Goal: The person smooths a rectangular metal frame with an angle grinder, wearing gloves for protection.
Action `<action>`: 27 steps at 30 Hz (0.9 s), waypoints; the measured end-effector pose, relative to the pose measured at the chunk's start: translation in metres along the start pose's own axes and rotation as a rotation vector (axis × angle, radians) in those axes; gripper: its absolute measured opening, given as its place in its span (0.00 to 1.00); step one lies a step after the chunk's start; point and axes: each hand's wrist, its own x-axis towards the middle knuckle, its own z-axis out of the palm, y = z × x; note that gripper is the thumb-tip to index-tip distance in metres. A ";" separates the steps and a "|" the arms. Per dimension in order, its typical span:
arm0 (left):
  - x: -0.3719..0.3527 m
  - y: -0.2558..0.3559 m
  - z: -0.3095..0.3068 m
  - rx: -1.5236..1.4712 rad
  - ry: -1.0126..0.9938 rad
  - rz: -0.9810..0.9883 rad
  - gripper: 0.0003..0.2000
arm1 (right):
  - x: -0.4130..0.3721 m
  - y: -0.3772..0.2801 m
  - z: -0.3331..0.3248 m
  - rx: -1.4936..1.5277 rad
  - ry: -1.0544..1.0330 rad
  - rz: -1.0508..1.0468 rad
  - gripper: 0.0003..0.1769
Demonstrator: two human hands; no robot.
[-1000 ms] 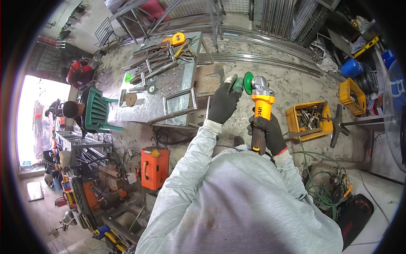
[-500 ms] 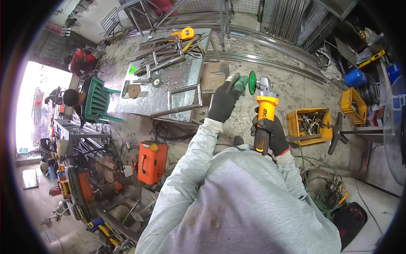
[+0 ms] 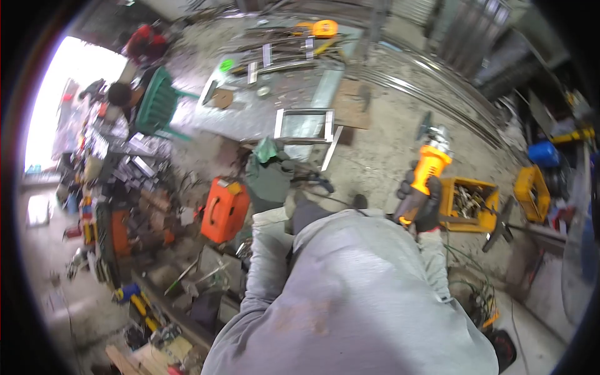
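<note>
My right hand (image 3: 420, 197), in a dark glove, is wrapped round the body of a yellow and black angle grinder (image 3: 433, 164). The grinder points away from me, with its disc (image 3: 424, 125) seen nearly edge-on at the far end. My left hand (image 3: 270, 181), gloved too and blurred by motion, is low beside the table's near edge. A green, cloth-like piece (image 3: 266, 150) shows at its fingers. Beyond that hand, a rectangular metal frame (image 3: 304, 125) lies on the metal-topped worktable (image 3: 244, 119).
Metal bars and a yellow tape measure (image 3: 325, 28) lie on the worktable. An orange case (image 3: 223, 209) stands left of my legs; a yellow crate of metal parts (image 3: 469, 203) stands right. A person (image 3: 120, 94) sits in a green chair (image 3: 156, 103). Long metal tubes (image 3: 431, 106) lie along the floor.
My left hand has drawn back from the grinder's disc, down and left, with the green piece. My right hand has shifted right with the grinder, which is now tilted. The view has turned slightly.
</note>
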 end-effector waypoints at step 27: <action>0.175 0.231 -0.091 2.418 0.526 0.271 0.27 | 0.029 0.123 0.189 -1.049 0.914 0.140 0.21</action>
